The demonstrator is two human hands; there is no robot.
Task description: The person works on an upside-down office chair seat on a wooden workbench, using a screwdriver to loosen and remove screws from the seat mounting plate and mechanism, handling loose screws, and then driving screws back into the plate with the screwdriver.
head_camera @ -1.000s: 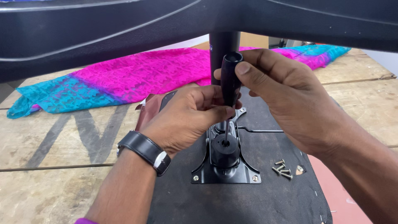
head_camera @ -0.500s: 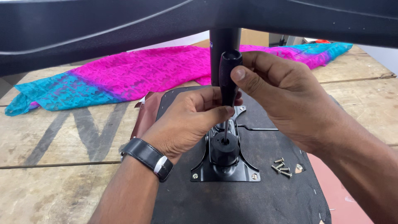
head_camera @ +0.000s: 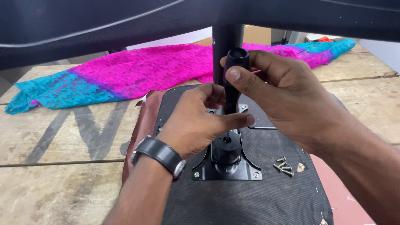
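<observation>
My right hand grips the black handle of a screwdriver that stands upright over a black metal mounting plate. The plate is bolted to the black fabric underside of a chair seat lying on a wooden table. My left hand, with a black wristwatch, rests on the plate and pinches the screwdriver's lower shaft near the plate's far edge. The tool's tip is hidden behind my fingers.
Several loose screws lie on the seat to the right of the plate. A pink and turquoise cloth stretches across the wooden table behind. A dark chair part spans the top of the view.
Both hands stay on the screwdriver. My right hand's fingers have shifted round the handle, and the handle top sits a little higher in view.
</observation>
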